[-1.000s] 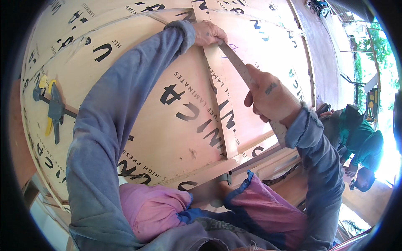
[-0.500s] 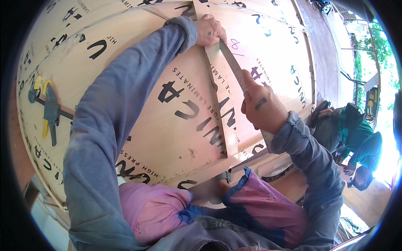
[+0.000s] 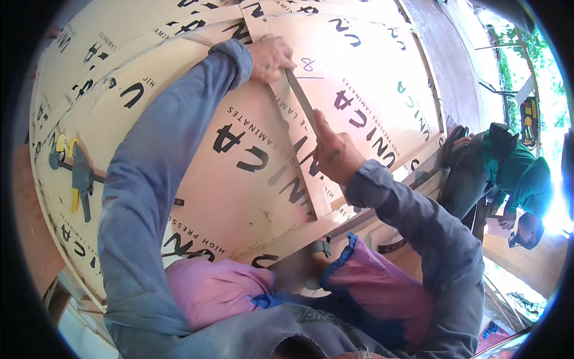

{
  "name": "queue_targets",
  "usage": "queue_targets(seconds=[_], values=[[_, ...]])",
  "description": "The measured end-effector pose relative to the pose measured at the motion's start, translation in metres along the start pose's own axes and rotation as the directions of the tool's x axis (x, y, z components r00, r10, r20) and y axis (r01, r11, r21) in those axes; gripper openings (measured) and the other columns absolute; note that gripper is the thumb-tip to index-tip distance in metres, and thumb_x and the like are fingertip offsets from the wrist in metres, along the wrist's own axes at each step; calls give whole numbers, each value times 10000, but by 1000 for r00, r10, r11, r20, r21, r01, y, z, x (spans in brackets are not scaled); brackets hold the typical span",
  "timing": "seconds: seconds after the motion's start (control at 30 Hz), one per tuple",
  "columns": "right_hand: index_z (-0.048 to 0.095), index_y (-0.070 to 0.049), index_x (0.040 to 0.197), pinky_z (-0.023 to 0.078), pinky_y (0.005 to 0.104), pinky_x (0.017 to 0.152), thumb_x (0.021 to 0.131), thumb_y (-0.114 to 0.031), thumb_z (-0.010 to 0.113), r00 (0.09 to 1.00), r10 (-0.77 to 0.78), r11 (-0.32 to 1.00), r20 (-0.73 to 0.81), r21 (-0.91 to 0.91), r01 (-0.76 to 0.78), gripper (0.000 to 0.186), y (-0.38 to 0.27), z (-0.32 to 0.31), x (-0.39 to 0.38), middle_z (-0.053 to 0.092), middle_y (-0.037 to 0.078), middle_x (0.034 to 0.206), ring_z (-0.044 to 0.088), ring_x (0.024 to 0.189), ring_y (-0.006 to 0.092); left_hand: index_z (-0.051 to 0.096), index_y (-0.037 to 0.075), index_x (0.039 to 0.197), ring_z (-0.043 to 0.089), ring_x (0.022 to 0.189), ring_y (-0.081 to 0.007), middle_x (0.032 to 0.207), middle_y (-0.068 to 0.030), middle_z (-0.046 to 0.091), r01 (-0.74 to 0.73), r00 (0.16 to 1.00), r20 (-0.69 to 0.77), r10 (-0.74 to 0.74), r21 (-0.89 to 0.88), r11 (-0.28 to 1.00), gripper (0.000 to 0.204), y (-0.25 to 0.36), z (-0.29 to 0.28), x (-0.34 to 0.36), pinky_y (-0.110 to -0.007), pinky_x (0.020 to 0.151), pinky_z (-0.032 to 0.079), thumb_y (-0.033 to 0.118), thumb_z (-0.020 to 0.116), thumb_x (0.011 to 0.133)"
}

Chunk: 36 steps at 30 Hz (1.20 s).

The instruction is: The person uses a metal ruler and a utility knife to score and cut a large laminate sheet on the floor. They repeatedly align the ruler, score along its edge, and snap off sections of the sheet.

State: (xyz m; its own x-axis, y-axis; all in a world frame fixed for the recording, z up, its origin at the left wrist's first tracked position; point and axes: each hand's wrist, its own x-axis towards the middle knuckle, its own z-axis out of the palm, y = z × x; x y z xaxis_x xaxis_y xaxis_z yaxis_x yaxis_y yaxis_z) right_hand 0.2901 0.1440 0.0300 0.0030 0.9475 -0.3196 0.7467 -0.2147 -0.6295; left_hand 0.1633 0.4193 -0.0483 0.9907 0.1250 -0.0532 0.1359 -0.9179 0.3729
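A long steel ruler (image 3: 302,99) slants over a pale wooden strip (image 3: 318,200) on a large printed laminate panel (image 3: 209,155). My left hand (image 3: 270,58) is closed around the ruler's far end, knuckles up, low over the strip. Nearer to me, my right hand (image 3: 338,152) grips the ruler from the right, with its index finger stretched along it. The ruler's near part is hidden behind this hand. Beside the far end, a handwritten mark (image 3: 308,66) shows on the panel.
A yellow and black bar clamp (image 3: 82,176) sits at the panel's left side. My knees in pink and blue cloth (image 3: 221,290) are by the near edge. At the right, a person in a green top (image 3: 520,179) bends over, holding a board.
Both hands and the ruler have shifted left in the picture. The ruler now shows narrower, turned more on its edge. The panel's view has also shifted slightly.
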Motion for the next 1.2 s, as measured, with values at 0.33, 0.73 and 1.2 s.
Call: queue_targets(seconds=[0.33, 0.73, 1.2], values=[[373, 164, 1366, 534, 501, 613, 774, 35, 521, 998, -62, 987, 31, -147, 66, 623, -34, -31, -27, 628, 291, 672, 660, 648, 451, 602, 8, 1235, 456, 1335, -321, 1278, -135, 584, -172, 983, -38, 178, 122, 978, 651, 38, -4, -26, -453, 1161, 354, 164, 815, 641], [287, 159, 1439, 527, 470, 579, 735, 67, 519, 997, -75, 996, 4, -47, 75, 747, 6, 4, -38, 632, 230, 656, 657, 618, 412, 637, 8, 1146, 511, 1273, -287, 1217, -112, 619, -299, 944, 231, 237, 286, 911, 549, 52, -27, -2, -412, 1117, 414, 221, 855, 689], [393, 118, 1148, 529, 478, 550, 888, 28, 515, 984, -45, 994, 171, 109, 27, 301, -16, -34, -57, 624, 246, 668, 658, 629, 424, 634, 29, 1116, 543, 1204, -275, 1157, -107, 620, -304, 947, 172, 271, 208, 930, 553, 43, -12, -7, -416, 1086, 417, 137, 845, 617]])
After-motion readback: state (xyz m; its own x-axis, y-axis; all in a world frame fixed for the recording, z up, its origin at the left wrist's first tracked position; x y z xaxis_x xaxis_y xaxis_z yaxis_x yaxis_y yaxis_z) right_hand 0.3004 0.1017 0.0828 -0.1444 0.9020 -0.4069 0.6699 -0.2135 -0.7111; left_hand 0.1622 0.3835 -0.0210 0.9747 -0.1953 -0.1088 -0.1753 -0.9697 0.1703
